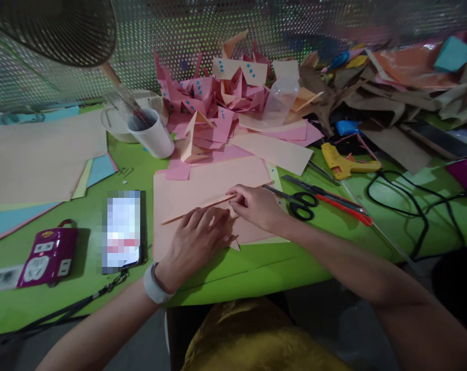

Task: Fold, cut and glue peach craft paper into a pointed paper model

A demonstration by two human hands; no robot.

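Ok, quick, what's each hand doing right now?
Left hand: flat, palm down, pressing the pink paper sheet.
Right hand: fingers pinched on the sheet's folded edge.

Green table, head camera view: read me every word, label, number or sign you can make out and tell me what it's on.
No text can be read.
Black phone left of the left hand: screen blurred out.
Magenta power strip: white markings too small to read.
White tag beside it: dark print, blurred.
Folded pink paper pieces: blue dots only, no letters.
Peach paper sheet under the right hand: blank.
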